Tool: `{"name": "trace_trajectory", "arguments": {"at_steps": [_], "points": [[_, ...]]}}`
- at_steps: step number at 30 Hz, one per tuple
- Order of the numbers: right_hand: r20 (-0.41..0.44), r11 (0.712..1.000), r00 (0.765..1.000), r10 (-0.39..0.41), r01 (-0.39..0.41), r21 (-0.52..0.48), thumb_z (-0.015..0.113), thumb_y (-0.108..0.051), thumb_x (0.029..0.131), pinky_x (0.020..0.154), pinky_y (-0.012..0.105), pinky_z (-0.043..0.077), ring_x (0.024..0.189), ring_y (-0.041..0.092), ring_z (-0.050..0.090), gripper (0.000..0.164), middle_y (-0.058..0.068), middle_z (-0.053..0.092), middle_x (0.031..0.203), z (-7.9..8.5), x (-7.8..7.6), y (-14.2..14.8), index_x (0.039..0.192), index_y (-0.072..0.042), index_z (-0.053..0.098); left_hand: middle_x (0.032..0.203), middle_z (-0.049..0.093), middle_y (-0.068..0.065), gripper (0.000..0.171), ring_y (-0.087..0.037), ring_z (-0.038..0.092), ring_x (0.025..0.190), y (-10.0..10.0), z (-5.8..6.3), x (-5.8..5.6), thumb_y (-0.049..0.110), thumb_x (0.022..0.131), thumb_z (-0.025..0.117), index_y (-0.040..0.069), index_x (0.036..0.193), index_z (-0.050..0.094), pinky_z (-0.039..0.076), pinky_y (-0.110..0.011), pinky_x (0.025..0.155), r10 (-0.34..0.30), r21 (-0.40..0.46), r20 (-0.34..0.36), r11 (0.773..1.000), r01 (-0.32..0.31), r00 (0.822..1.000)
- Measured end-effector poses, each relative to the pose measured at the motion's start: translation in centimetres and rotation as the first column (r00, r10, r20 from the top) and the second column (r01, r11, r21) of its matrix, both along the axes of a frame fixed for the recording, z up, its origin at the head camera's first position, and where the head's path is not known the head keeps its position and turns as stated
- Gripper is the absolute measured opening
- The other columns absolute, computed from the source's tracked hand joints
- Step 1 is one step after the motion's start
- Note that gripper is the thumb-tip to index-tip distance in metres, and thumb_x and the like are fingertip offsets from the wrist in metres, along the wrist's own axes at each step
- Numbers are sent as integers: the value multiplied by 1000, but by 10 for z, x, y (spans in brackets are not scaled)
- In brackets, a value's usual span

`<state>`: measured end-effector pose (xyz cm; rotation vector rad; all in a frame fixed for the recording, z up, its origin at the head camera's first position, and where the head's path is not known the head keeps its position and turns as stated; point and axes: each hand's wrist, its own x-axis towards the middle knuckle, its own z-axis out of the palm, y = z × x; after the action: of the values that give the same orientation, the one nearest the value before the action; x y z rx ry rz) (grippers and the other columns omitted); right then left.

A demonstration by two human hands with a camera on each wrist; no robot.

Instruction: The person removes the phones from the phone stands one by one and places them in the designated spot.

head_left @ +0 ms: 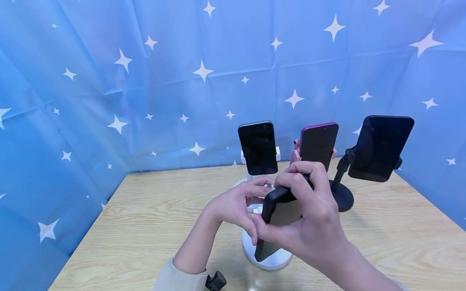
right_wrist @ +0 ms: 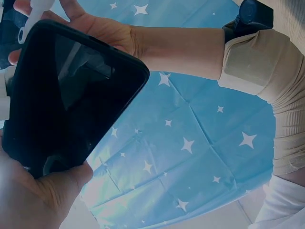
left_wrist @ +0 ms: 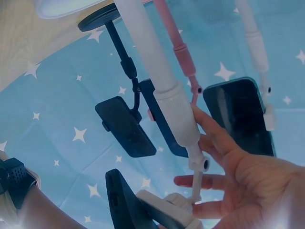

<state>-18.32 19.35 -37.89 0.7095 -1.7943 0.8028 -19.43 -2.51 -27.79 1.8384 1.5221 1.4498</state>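
Note:
My right hand [head_left: 313, 214] grips a black phone [right_wrist: 71, 95] by its edges, fingers curled over the top and thumb on the near side. The phone is tilted beside the clamp [left_wrist: 167, 210] of a white phone stand [head_left: 269, 263]. My left hand [left_wrist: 252, 186] holds that stand around its upper joint and clamp, fingers behind the thin arm; its thumb is mostly hidden in the left wrist view. In the head view, the phone and both hands cover most of the clamp, so whether the phone is seated in it is unclear.
Behind stand a white stand with a teal-edged phone [head_left: 257, 147], a pink stand with a purple-edged phone [head_left: 320, 141], and a black stand [head_left: 342, 198] with a black phone [head_left: 380, 147]. All are on a wooden table [head_left: 153, 226] before a blue star-patterned curtain [head_left: 164, 101].

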Motion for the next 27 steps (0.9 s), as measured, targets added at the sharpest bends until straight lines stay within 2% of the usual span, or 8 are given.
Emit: {"name": "trace_trajectory", "arguments": {"at_steps": [3, 5, 11, 13, 14, 20, 24, 27], "points": [[-16, 999, 999, 39, -39, -8, 92, -40, 26, 96, 47, 39, 116, 39, 40, 94, 21, 42, 122, 7, 3, -3, 109, -6, 62, 139, 25, -23, 87, -24, 29, 128, 0, -3, 1, 39, 60, 77, -15, 119, 44, 40, -42, 98, -9, 18, 33, 1000, 9, 999], [-16, 997, 998, 67, -67, -23, 93, -37, 25, 96, 47, 39, 116, 40, 42, 95, 22, 42, 121, 7, 3, -2, 108, -5, 61, 141, 23, -22, 86, -25, 28, 129, 0, -6, 1, 39, 62, 77, -14, 122, 43, 40, -43, 98, -13, 31, 39, 999, 12, 999], [-6, 984, 987, 162, -163, -69, 94, -30, 21, 93, 46, 41, 111, 38, 44, 96, 23, 45, 116, -1, -2, 11, 105, 1, 60, 140, 25, -20, 82, -26, 31, 127, -1, -13, 4, -12, 54, 81, -10, 126, 42, 42, -44, 95, 28, 56, 41, 998, -31, 999], [-4, 977, 980, 199, -199, -79, 94, -27, 22, 90, 44, 44, 107, 37, 45, 94, 23, 46, 114, 1, 0, 11, 104, 2, 60, 139, 27, -20, 79, -25, 33, 126, 0, -16, 6, -17, 54, 76, -9, 125, 42, 42, -43, 96, 54, 64, 42, 996, -57, 998], [-15, 969, 973, 231, -231, -85, 93, -24, 28, 89, 43, 45, 104, 35, 47, 86, 23, 47, 110, 14, 10, 4, 103, 3, 59, 138, 28, -19, 76, -25, 34, 125, 1, -18, 7, -16, 56, 75, -9, 124, 43, 42, -43, 97, 67, 71, 37, 995, -69, 997], [20, 949, 952, 306, -303, -88, 91, -15, 37, 73, 30, 51, 97, 30, 50, 76, 22, 46, 109, 61, 48, -23, 103, 3, 58, 131, 39, -19, 54, -26, 34, 126, 7, -23, 7, -4, 67, 72, -1, 116, 49, 44, -38, 94, 165, 153, -62, 976, -154, 984], [36, 956, 957, 289, -286, -72, 90, -13, 36, 75, 31, 51, 94, 29, 50, 77, 21, 47, 107, 82, 62, -32, 104, 4, 58, 129, 42, -17, 45, -25, 35, 126, 10, -26, 10, -2, 72, 70, 2, 114, 51, 43, -37, 94, 231, 203, -89, 957, -209, 969], [30, 941, 944, 330, -327, -85, 90, -11, 36, 78, 32, 51, 96, 30, 50, 76, 22, 46, 107, 83, 63, -33, 104, 5, 58, 132, 41, -17, 45, -25, 36, 126, 13, -29, 12, -3, 75, 68, 4, 116, 52, 43, -37, 95, 280, 251, -109, 936, -246, 954]]}}
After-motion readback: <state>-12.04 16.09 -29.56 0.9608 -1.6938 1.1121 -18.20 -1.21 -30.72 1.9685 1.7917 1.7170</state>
